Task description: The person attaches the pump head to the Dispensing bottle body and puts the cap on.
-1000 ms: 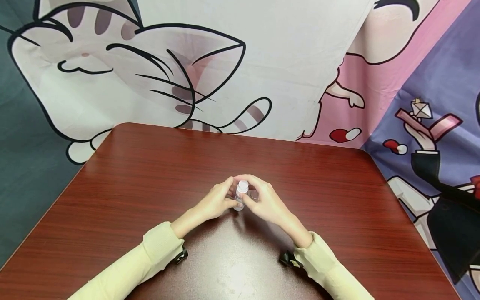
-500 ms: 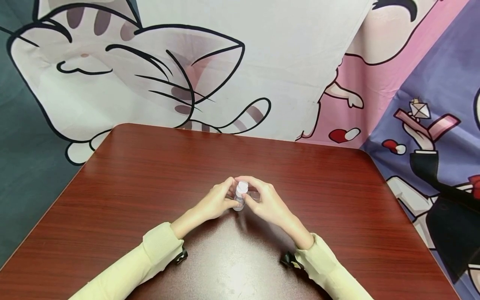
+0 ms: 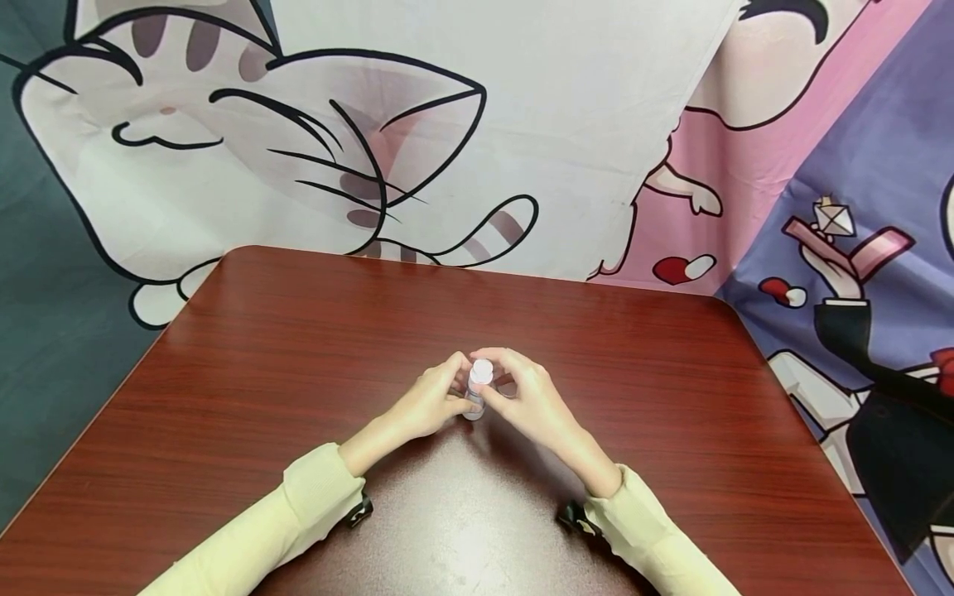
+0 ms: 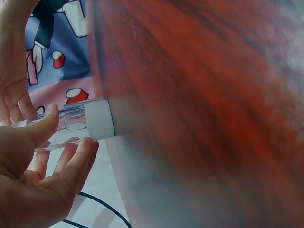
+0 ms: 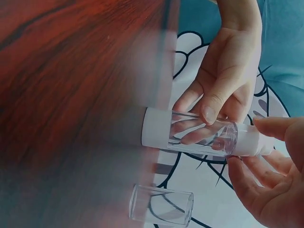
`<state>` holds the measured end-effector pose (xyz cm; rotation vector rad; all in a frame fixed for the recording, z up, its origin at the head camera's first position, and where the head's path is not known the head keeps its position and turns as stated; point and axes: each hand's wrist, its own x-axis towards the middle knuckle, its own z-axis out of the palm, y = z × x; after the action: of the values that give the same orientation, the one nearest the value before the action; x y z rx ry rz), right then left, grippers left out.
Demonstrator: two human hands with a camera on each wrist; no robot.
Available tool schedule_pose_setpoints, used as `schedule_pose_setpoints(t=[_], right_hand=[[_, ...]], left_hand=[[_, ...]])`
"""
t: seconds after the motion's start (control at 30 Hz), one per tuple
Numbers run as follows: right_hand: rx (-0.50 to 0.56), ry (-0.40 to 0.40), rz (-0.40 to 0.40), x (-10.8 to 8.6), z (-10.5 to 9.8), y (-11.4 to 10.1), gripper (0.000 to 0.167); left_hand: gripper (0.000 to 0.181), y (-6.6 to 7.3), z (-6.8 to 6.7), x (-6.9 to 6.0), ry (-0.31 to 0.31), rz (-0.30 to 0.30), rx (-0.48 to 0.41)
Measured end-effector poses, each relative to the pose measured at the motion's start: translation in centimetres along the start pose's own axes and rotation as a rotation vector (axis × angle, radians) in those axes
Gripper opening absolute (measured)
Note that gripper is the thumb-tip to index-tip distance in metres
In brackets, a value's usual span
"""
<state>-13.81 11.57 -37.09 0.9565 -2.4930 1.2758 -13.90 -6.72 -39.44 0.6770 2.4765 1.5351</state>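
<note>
A small clear bottle (image 5: 202,135) with a white base stands upright on the table between both hands. My left hand (image 3: 425,403) grips its clear body, thumb on the near side and fingers behind, also seen in the left wrist view (image 4: 52,175). At the white top part (image 5: 249,141), my right hand (image 3: 532,401) has its thumb and fingers around the collar, shown closely in the right wrist view (image 5: 273,173). A clear cylindrical cap (image 5: 161,205) stands on the table beside the bottle, by the right hand; in the head view that hand partly hides it.
The reddish-brown wooden table (image 3: 335,314) extends around both hands. Behind it hangs a printed cloth (image 3: 581,124) with a cartoon cat and figures. Black wrist devices (image 3: 359,510) show at both sleeves.
The right hand's fingers have shifted slightly around the bottle's white top. The left hand keeps its grip, and the bottle stays in nearly the same place.
</note>
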Motion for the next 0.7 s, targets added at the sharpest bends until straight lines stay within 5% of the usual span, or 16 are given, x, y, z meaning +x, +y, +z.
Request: schedule_pose_setpoints(t=[0.3,0.7], right_hand=[[0.032,-0.012,0.02,0.3,-0.5,0.2,0.043],[0.059,-0.226,-0.046,0.0,-1.0,0.4,0.053]], left_hand=[[0.032,-0.1,0.1,0.2,0.005,-0.008,0.01],[0.036,0.0,0.0,0.2,0.009,-0.021,0.049]])
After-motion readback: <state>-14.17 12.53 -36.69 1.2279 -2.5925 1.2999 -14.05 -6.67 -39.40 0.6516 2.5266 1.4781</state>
